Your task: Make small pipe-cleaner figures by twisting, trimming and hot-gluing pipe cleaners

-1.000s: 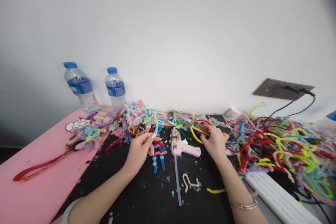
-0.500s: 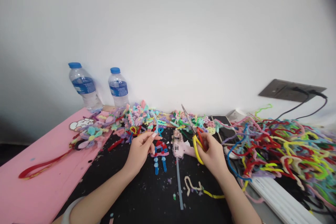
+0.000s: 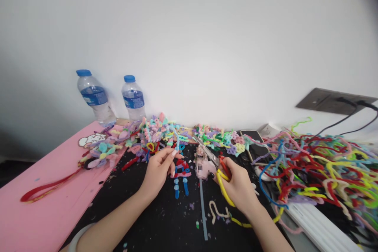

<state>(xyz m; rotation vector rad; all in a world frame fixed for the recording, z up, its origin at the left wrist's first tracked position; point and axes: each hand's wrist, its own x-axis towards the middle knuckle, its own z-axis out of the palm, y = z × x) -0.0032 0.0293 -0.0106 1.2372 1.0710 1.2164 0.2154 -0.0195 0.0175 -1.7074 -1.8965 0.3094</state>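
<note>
Over the black counter [image 3: 165, 224], held a light blue fuzzy strip [image 3: 178, 140] in the left hand [image 3: 156, 170], with thumb and forefinger pinched together on the lower end and the other fingers more loosely bent. Pointed the free length up toward the wall, curving leftward at the tip. In the right hand [image 3: 236, 187], gripped scissors [image 3: 214, 160] with fingers closed around the yellow and orange handle loops.

Had just picked up the scissors near the phone [image 3: 256, 145], then lowered the blades from an upward slant to a flatter one, aimed leftward across the glue gun [image 3: 203, 169]. Barely shifted the left hand meanwhile. By judgement, passed from fetching a tool to having it ready in hand near the strip, apparently without touching it. Could not tell whether the blades stood parted.

Had a blue and red figure [image 3: 183, 174] lying between the left hand and the glue gun, and a cream strand [image 3: 213, 209] nearer the body, to the right of the glue stick [image 3: 203, 208]. Farther right, beyond the right hand, kept a large tangle of coloured strands [image 3: 319, 169] heaped beside the phone.
</note>
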